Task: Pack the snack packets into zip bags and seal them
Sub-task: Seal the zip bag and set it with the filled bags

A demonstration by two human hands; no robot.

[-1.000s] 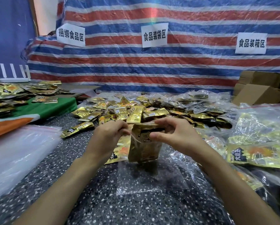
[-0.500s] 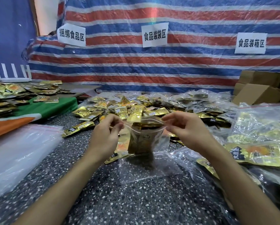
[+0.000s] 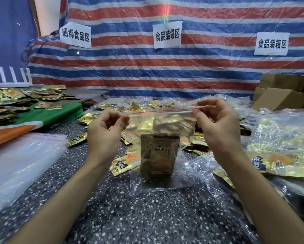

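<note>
Our left hand (image 3: pixel 103 134) at 9 o'clock and right hand (image 3: pixel 216 127) at 3 each pinch a top corner of the bag (image 3: pixel 183 124), held up over the worktop (image 3: pixel 147 217), pulling its strip (image 3: pixel 158 111) taut, likely to seal it, with the packets (image 3: pixel 159 154) low at its 6 o'clock.

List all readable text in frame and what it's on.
"捆绑食品区": left paper sign on the striped tarp.
"食品装袋区": middle paper sign, same tarp.
"食品装箱区": right paper sign, same tarp.
Print on the snack packets inside the zip bag: too blurred to read.
</note>
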